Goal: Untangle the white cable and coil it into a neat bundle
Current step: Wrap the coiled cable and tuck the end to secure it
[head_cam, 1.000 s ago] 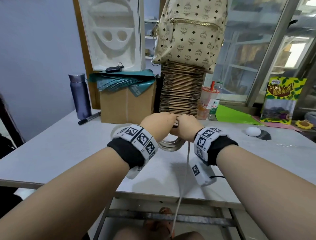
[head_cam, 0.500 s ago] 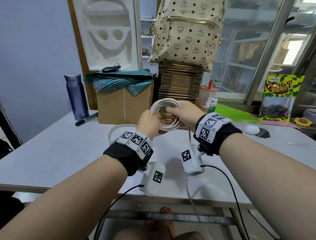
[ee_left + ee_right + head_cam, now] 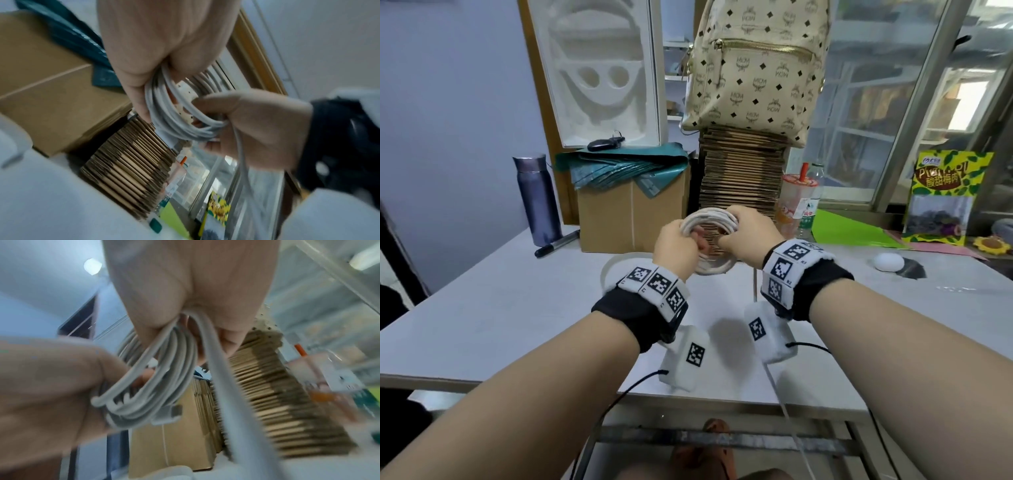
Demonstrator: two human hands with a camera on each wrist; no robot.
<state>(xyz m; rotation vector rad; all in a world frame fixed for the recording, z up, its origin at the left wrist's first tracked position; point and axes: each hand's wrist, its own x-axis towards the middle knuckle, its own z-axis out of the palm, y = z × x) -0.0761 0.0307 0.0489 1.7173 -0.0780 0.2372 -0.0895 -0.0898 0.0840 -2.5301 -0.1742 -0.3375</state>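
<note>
The white cable [image 3: 709, 219] is wound into a coil of several loops, held upright above the table between both hands. My left hand [image 3: 681, 240] grips the coil's left side and my right hand [image 3: 739, 233] grips its right side. A loose tail [image 3: 787, 421] drops from the right hand past the table's front edge. In the left wrist view the coil [image 3: 174, 113] runs from my left fingers [image 3: 139, 91] to the right hand [image 3: 257, 129]. The right wrist view shows the coil [image 3: 164, 378], a plug end [image 3: 170, 412] and the tail [image 3: 226, 394].
Behind the hands stand a cardboard box [image 3: 633, 212], a stack of flat cardboard [image 3: 743, 178] under a backpack [image 3: 756, 68], and a drink cup [image 3: 796, 198]. A flask [image 3: 539, 198] and marker [image 3: 556, 243] sit left, a white ring [image 3: 613, 270] by my left wrist, a white oval [image 3: 888, 262] right.
Both hands have risen from near the table top, bringing the coil up. It now stands upright in front of the cardboard stack, and the tail hangs lower from the right hand.
</note>
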